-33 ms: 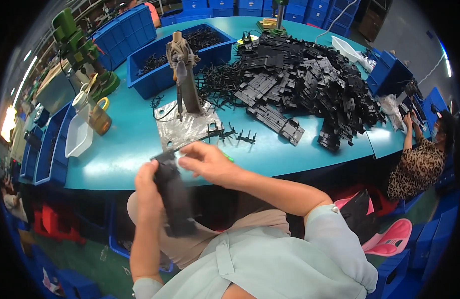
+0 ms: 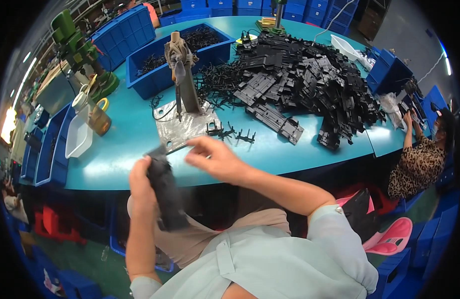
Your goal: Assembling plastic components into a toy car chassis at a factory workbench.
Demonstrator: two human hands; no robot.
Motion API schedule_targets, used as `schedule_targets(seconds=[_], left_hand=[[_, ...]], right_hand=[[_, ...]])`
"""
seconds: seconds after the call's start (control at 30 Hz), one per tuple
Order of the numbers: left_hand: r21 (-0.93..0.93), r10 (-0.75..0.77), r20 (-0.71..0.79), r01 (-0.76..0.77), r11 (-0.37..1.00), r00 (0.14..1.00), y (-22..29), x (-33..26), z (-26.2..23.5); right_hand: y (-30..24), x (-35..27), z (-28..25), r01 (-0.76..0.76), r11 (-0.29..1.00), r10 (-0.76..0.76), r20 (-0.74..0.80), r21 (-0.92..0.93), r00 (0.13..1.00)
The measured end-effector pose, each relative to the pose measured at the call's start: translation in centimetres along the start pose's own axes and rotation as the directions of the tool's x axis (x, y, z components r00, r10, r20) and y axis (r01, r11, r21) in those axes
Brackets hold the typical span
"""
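My left hand (image 2: 141,182) is closed round the side of a long black plastic part (image 2: 168,192), held tilted above my lap at the table's near edge. The part is blurred by motion. Close to its upper end is my right hand (image 2: 215,158), index finger stretched out and thumb apart from it. A thin dark line shows by that fingertip; I cannot tell whether it is a piece or the edge of the metal plate (image 2: 185,130) behind. Small black branched clips (image 2: 246,136) lie on the table beyond my right hand.
A post (image 2: 189,92) wrapped with cloth rises from the metal plate. Behind it stands a blue bin (image 2: 145,85) of black clips. Black plastic parts (image 2: 309,74) are heaped on the right. A white tray (image 2: 80,135) sits at left; a co-worker (image 2: 422,164) works far right.
The black part and my left hand have shifted slightly up and left. My right hand has moved a little up and to the right, widening its gap from the part.
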State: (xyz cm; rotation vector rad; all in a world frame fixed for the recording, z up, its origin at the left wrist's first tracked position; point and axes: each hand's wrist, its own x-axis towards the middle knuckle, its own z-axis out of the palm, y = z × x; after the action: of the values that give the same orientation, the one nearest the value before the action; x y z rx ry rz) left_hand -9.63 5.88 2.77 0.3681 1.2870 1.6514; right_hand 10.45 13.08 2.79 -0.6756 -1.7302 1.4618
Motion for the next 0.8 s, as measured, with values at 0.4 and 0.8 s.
schedule_targets(seconds=[0.4,0.8], left_hand=[[0.379,0.238,-0.34,-0.099,0.92,0.91,6.8,19.8,-14.6],[0.742,0.747,-0.164,-0.418,0.524,0.644,5.4,16.5,-15.4]], right_hand=[[3.9,-8.2,-18.7,-0.133,0.254,-0.338,-0.217,-0.958,0.916],[-1.6,-6.8,-20.3,-0.12,0.782,-0.276,-0.512,-0.612,0.813]])
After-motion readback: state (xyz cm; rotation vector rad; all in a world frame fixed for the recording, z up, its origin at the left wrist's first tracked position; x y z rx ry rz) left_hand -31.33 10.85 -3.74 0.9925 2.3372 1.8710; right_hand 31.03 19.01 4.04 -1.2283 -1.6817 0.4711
